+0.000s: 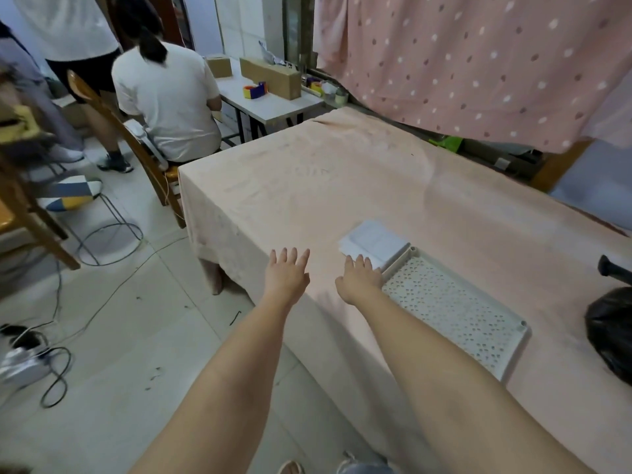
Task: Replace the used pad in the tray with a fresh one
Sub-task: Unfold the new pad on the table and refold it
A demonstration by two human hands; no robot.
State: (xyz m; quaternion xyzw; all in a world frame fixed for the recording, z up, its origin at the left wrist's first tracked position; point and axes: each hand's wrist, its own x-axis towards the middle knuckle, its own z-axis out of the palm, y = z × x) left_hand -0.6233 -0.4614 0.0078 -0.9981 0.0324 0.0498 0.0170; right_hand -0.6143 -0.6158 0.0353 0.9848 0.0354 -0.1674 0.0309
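While both bare arms reach forward over the near left corner of the table [342, 172], neither hand holds anything. That table is draped in a peach cloth, and a white tray [513, 350] with a perforated grid top lies flat near its front edge, towards the right. Through the holes of the grid nothing can be made out clearly, so whether a pad lies beneath it cannot be told. Just beyond the tray's far left corner, touching or nearly touching its rim, sits a folded white pad [374, 241], flat on the cloth.

Spread wide, fingers fanned and palm down, the left hand [286, 273] hovers above the cloth near the table's left edge, well apart from the tray. With its fingers loosely extended, the right hand [359, 278] is at the tray's far left corner, its fingertips [359, 261] reaching the near edge of the folded pad; whether they press on it is unclear.

At the table's right edge a black plastic bag [610, 333] bulges, partly cut off by the frame.
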